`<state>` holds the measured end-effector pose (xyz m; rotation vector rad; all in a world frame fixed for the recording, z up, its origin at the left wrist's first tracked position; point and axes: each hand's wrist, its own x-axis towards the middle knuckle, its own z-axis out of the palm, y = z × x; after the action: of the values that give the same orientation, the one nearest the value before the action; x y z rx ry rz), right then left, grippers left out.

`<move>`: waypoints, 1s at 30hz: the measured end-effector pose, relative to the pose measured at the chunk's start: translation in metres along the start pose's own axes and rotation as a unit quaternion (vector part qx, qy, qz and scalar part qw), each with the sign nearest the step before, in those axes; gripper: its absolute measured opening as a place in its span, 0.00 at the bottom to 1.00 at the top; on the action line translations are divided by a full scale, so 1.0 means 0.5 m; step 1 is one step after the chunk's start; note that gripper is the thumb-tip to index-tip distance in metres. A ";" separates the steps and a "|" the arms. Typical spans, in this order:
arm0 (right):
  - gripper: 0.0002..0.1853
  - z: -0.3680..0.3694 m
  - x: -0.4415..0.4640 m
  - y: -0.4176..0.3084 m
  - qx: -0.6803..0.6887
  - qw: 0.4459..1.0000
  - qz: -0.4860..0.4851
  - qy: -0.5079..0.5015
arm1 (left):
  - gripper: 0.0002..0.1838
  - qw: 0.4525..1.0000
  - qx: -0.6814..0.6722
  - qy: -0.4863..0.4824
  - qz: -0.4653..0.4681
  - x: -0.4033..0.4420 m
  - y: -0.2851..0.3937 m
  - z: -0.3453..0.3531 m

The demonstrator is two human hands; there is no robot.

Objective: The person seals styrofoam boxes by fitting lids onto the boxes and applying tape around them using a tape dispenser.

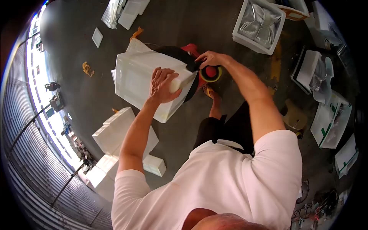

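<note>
A large white foam box (134, 78) lies tilted in front of me, its side marked with shiny clear strips. My left hand (163, 85) rests on it, thumb and fingers around a small white block-like piece (184, 78) at the box's near right edge. Just right of that piece, my right hand (210, 59) has its fingers bent together at a small dark part (193, 66); what they pinch is unclear. Below this hand is a round thing with a yellow rim (217, 74) and red middle. Behind the box, a black round surface (170, 51) and a red part (190, 48) show.
White foam boxes (115, 130) stand at the lower left. An open foam box (255, 45) with silver lining sits at the upper right, with more boxes (326, 122) along the right. Flat white pieces (130, 13) and an orange scrap (87, 69) lie on the floor.
</note>
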<state>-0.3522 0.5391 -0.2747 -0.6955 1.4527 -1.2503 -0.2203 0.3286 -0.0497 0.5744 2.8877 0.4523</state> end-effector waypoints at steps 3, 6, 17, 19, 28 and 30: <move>0.27 0.003 -0.075 0.006 0.099 0.994 -0.002 0.036 | 0.28 0.998 0.004 0.021 -0.054 0.027 -0.029 0.007; 0.28 0.085 -0.164 0.033 0.066 0.994 0.002 0.083 | 0.29 0.946 0.113 0.125 -0.276 0.082 -0.108 0.025; 0.27 0.051 0.044 -0.025 0.185 0.972 -0.004 0.145 | 0.33 0.961 0.122 0.070 -0.240 0.040 -0.217 -0.025; 0.27 0.065 0.011 0.031 0.140 0.981 -0.059 0.120 | 0.34 0.947 0.120 0.072 -0.288 0.034 -0.256 -0.018; 0.30 0.082 -0.099 0.073 0.178 0.977 -0.027 0.118 | 0.39 0.777 0.160 0.309 -0.525 -0.039 -0.291 0.010; 0.29 0.028 -0.058 0.037 0.157 0.978 -0.026 0.136 | 0.45 0.939 -0.005 0.253 -0.231 -0.014 -0.145 0.040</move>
<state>-0.3273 0.5658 -0.2811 -0.3608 1.4142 -1.6225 -0.2348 0.2673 -0.0913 -0.2812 3.3407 0.6072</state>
